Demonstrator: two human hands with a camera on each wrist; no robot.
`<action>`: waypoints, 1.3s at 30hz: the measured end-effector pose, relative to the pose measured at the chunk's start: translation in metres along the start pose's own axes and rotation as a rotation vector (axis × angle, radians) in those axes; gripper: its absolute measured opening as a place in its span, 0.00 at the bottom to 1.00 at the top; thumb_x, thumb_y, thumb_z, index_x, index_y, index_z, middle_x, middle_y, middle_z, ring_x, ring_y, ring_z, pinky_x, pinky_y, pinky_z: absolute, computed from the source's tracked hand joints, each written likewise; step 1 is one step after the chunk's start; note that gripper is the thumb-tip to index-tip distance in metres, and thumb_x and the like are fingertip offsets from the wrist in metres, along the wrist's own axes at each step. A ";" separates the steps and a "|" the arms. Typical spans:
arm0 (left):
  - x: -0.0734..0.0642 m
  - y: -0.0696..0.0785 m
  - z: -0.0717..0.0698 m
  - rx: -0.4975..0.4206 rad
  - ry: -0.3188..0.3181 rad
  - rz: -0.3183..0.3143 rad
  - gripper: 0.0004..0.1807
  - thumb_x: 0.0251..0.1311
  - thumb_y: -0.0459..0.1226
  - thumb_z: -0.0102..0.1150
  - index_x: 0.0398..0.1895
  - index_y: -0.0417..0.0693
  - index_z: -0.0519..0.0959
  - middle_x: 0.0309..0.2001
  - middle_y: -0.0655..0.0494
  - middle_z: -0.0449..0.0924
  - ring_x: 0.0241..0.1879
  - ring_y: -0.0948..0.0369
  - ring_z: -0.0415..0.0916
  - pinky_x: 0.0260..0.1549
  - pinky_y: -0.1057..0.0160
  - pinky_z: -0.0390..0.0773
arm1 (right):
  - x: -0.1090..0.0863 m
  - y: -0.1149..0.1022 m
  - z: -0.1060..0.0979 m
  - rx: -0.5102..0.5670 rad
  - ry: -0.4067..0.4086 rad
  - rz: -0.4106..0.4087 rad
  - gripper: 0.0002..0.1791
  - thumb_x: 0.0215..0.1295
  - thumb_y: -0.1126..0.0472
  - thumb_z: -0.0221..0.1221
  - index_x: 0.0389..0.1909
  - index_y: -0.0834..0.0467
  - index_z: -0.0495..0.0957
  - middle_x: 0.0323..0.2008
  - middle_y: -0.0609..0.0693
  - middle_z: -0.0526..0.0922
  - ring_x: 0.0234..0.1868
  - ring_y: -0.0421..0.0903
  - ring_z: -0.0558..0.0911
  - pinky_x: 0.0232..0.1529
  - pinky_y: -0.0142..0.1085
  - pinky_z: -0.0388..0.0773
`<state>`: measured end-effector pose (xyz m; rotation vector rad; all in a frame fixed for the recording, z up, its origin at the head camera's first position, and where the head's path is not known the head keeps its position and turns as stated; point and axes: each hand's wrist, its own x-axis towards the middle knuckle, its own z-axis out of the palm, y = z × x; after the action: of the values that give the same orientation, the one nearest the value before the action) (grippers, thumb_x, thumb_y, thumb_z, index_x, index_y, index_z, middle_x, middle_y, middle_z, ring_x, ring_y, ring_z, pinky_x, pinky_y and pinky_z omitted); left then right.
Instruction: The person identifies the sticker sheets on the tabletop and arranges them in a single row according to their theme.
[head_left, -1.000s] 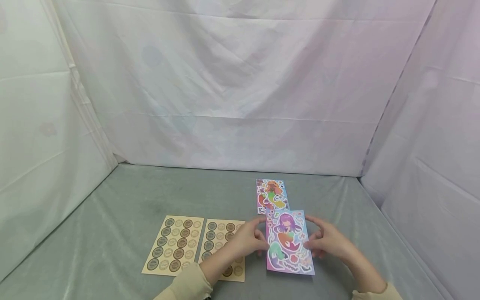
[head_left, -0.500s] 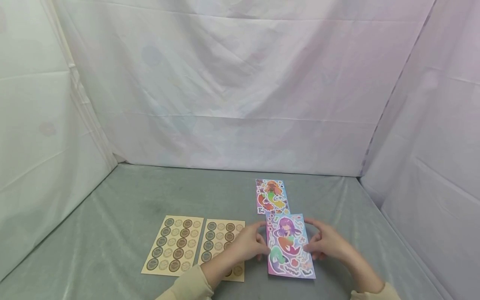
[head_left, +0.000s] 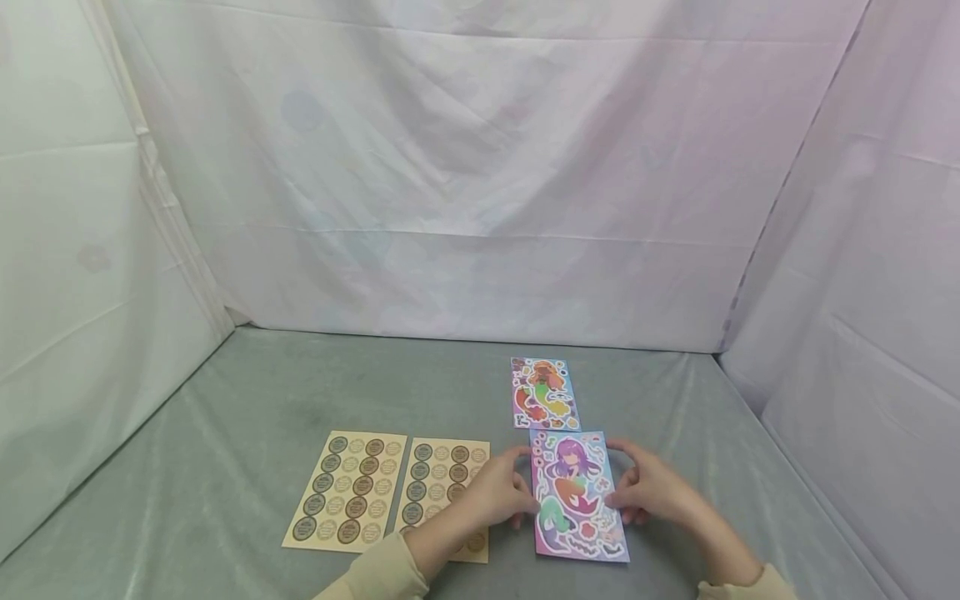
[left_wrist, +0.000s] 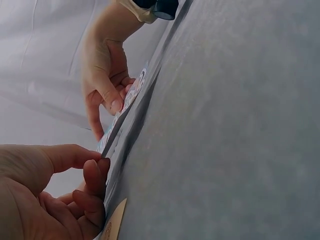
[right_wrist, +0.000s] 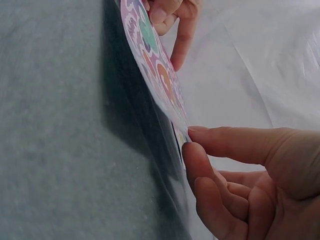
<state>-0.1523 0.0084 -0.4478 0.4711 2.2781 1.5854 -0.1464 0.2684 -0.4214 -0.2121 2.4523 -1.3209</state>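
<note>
Both hands pinch a mermaid sticker sheet [head_left: 576, 492] by its long side edges, just in front of a second mermaid sticker sheet [head_left: 544, 393]. My left hand [head_left: 498, 493] has the left edge between thumb and fingers. On the right edge, my right hand [head_left: 652, 485] grips with thumb and curled fingers. In the right wrist view the sheet [right_wrist: 162, 75] slants over the grey cloth with a shadow beneath it. The left wrist view shows the left hand [left_wrist: 60, 195] at the sheet's near edge, the other hand across from it.
Two tan sheets of round stickers, a left sheet [head_left: 347, 490] and a right sheet [head_left: 416, 492], lie side by side on the grey cloth [head_left: 225, 467]. The left forearm overlaps the right one. White fabric walls [head_left: 480, 183] enclose the back and sides.
The held sticker sheet has moved slightly toward the body, its top edge now at the bottom edge of the far sheet instead of overlapping it. Both hands moved with it.
</note>
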 end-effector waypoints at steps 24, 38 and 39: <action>-0.006 -0.001 0.009 -0.010 -0.001 -0.059 0.44 0.43 0.25 0.67 0.67 0.34 0.61 0.15 0.52 0.77 0.06 0.63 0.66 0.05 0.69 0.65 | 0.000 0.007 0.005 -0.038 -0.014 0.086 0.49 0.51 0.66 0.69 0.69 0.70 0.51 0.21 0.54 0.79 0.18 0.47 0.79 0.19 0.40 0.77; -0.003 -0.002 0.008 -0.024 0.002 -0.078 0.43 0.42 0.25 0.68 0.67 0.36 0.62 0.16 0.51 0.77 0.07 0.63 0.66 0.05 0.70 0.64 | 0.002 0.005 0.008 -0.054 0.028 0.114 0.51 0.49 0.68 0.70 0.71 0.66 0.49 0.21 0.53 0.79 0.17 0.46 0.79 0.18 0.40 0.77; -0.003 -0.003 0.008 -0.026 0.001 -0.078 0.43 0.42 0.25 0.68 0.66 0.36 0.63 0.16 0.51 0.77 0.07 0.63 0.66 0.05 0.70 0.64 | 0.002 0.005 0.008 -0.058 0.033 0.112 0.52 0.49 0.68 0.70 0.71 0.65 0.49 0.21 0.53 0.79 0.17 0.46 0.78 0.18 0.40 0.77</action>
<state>-0.1460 0.0129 -0.4527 0.3707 2.2460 1.5755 -0.1449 0.2645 -0.4303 -0.0659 2.4926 -1.2165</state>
